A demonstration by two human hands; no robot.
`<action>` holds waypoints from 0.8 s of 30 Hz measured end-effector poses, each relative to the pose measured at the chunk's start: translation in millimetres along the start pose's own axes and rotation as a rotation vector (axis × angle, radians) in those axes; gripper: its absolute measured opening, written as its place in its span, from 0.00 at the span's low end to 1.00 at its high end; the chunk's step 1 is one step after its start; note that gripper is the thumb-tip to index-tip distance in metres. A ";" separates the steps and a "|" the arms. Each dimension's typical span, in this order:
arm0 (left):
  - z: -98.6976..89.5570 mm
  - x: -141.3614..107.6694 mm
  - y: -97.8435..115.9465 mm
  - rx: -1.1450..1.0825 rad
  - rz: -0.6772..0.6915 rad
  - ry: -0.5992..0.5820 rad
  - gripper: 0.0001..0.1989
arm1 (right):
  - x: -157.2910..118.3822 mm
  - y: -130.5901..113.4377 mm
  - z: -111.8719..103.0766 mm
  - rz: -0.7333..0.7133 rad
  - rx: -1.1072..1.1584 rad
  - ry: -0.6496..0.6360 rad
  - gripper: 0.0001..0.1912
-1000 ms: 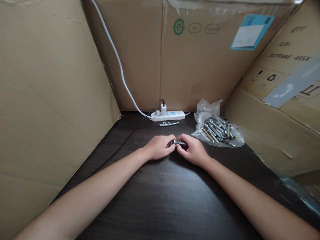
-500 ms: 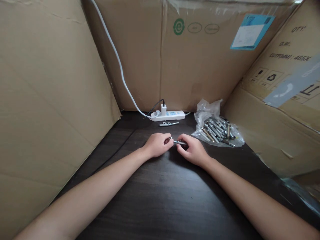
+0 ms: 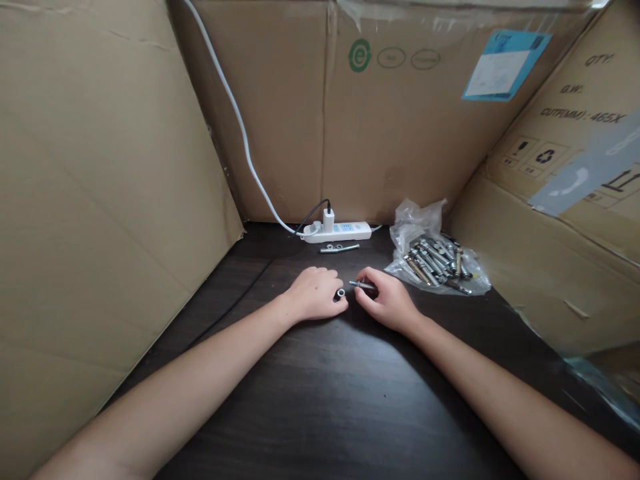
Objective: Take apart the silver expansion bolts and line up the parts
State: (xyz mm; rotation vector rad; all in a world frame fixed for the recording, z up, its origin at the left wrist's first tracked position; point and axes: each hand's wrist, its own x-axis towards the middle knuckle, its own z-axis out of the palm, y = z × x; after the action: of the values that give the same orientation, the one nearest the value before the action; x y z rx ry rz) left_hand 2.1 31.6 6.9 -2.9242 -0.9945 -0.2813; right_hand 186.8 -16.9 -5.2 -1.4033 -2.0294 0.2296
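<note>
Both my hands rest on the dark wooden table (image 3: 350,393) near its middle. My left hand (image 3: 315,293) pinches a small silver nut (image 3: 341,293) at its fingertips. My right hand (image 3: 387,300) grips a metal bolt (image 3: 361,285) that points left toward the nut, with a small gap between them. An open clear plastic bag (image 3: 415,220) holding several more bolts (image 3: 435,259) lies just right of my right hand.
A white power strip (image 3: 345,231) with a plugged-in charger and a white cable sits at the back. A loose bolt with washers (image 3: 339,249) lies before it. Cardboard boxes (image 3: 100,200) wall in the table on the left, back and right.
The nut has come off the bolt's end. My left hand has drawn slightly left with the nut, opening a gap between it and the bolt in my right hand.
</note>
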 end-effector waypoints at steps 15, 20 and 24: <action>-8.8 2.1 5.4 -0.134 0.007 0.085 0.08 | 0.0 2.6 1.9 -0.007 0.013 -0.016 0.06; -8.3 1.7 6.5 -0.196 0.095 0.116 0.09 | -0.6 3.0 1.3 -0.005 0.044 -0.032 0.09; -5.2 2.1 4.8 -0.218 0.101 0.132 0.08 | -0.7 3.7 0.6 -0.015 0.048 -0.064 0.10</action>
State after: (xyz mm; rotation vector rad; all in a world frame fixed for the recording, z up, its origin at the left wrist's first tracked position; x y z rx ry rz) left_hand 5.8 28.5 12.4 -3.0850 -0.8446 -0.6053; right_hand 189.5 -15.9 -7.8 -1.3664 -2.0717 0.3184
